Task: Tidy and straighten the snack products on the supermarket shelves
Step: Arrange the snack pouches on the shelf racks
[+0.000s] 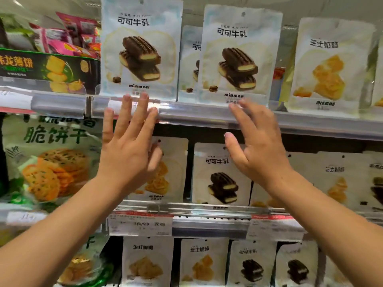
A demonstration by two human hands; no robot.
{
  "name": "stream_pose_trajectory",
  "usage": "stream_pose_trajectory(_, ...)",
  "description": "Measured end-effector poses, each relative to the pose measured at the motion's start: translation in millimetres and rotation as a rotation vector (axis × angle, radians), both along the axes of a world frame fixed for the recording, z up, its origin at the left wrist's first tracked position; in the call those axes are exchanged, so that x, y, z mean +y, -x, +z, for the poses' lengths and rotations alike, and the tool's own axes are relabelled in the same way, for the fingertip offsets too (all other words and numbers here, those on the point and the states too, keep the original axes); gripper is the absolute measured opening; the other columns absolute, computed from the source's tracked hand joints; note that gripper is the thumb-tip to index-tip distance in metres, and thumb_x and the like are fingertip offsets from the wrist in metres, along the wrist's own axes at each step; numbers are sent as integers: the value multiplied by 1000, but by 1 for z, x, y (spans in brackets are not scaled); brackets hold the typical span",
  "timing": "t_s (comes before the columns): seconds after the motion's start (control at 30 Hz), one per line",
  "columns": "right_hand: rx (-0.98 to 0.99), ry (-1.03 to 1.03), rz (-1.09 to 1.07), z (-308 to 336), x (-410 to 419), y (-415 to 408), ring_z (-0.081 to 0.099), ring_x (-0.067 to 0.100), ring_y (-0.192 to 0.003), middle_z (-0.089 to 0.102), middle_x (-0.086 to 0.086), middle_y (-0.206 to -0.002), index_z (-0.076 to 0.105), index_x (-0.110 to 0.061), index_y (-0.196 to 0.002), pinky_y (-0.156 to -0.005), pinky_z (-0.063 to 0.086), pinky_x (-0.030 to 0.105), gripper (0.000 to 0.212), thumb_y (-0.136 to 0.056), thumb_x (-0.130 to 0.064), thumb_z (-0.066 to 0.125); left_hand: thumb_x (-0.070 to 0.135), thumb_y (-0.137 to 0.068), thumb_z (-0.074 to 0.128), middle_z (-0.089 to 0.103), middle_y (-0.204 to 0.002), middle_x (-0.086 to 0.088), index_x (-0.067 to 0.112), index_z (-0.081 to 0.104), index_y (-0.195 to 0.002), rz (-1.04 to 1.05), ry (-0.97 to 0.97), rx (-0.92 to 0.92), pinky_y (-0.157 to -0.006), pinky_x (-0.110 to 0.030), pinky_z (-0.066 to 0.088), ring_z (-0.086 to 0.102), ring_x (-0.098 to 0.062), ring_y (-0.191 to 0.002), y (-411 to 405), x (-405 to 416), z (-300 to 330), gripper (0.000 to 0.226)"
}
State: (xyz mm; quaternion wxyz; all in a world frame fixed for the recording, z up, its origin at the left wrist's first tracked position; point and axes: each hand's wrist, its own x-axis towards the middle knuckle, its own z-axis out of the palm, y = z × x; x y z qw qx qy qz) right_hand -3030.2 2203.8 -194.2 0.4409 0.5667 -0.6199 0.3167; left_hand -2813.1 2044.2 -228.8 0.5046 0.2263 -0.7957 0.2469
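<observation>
The left hand [126, 150] is flat, its fingers [143, 106] spread wide, tips at the bottom edge of the left cocoa bag [141, 48] on the top shelf [196, 117]. The right hand [257, 150] is loose and blurry, holding nothing, just below the second cocoa bag [238, 54]. A yellow cheese bag [329, 67] stands further right.
</observation>
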Motion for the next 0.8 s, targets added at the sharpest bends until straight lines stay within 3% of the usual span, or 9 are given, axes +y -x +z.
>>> stream_pose_trajectory(0.07,59,-3,-14,-3,-2,8,37,34,-134,41,16,-146,48,-11,-141,-112,29,49,56,-90,-35,53,26,-87,52,28,-156,-21,10,39,-145,-114,97,-68,-118,-55,15,20,-37,-147,3,11,-22,62)
stream_pose_trajectory(0.13,145,14,-33,-12,-5,14,37,37,-136,42,19,-148,47,-7,-142,-113,27,52,59,-89,-32,55,19,-85,58,41,-150,-20,7,50,-138,-167,145,-261,-114,-54,28,34,-37,-142,4,20,-45,55)
stream_pose_trajectory(0.2,178,72,-31,-17,-8,18,39,37,-137,44,18,-147,49,-7,-141,-114,26,52,59,-87,-29,58,21,-81,64,49,-144,-19,6,53,-136,-71,6,-397,-107,-52,38,46,-39,-133,6,20,-52,58)
stream_pose_trajectory(0.27,169,131,-19,-19,-13,19,41,35,-136,47,17,-145,52,-8,-139,-115,25,49,57,-85,-26,60,26,-79,71,47,-144,-19,7,45,-142,45,-224,-359,-104,-51,39,46,-41,-131,10,11,-42,71)
stream_pose_trajectory(0.37,154,174,-3,-20,-17,18,41,34,-135,49,16,-144,54,-9,-137,-116,22,46,55,-85,-25,59,40,-85,67,21,-161,-10,15,18,-155,134,-480,-257,-120,-45,19,17,-29,-148,13,-11,-18,89)
stream_pose_trajectory(0.43,151,183,14,-20,-18,18,41,33,-135,49,16,-144,54,-9,-137,-116,22,46,55,-85,-24,59,45,-87,64,23,-158,-9,20,12,-156,148,-589,-233,-118,-44,22,20,-29,-145,14,-26,-6,90)
stream_pose_trajectory(0.53,155,188,24,-21,-18,19,40,32,-135,49,15,-144,54,-9,-137,-116,23,46,56,-84,-23,59,46,-89,62,32,-153,-10,23,20,-154,171,-643,-252,-114,-45,29,28,-31,-140,14,-34,1,81)
stream_pose_trajectory(0.67,147,208,30,-22,-21,19,41,32,-134,50,15,-143,55,-9,-136,-115,24,47,54,-84,-23,59,37,-89,64,42,-148,-10,20,31,-151,154,-567,-217,-112,-46,33,35,-33,-136,12,-38,-3,72)
stream_pose_trajectory(0.8,148,222,29,-23,-23,19,42,32,-134,51,15,-142,56,-10,-136,-115,24,47,52,-85,-23,58,36,-92,61,53,-134,-8,20,53,-137,189,-526,-226,-106,-41,35,42,-33,-126,9,-41,-5,48)
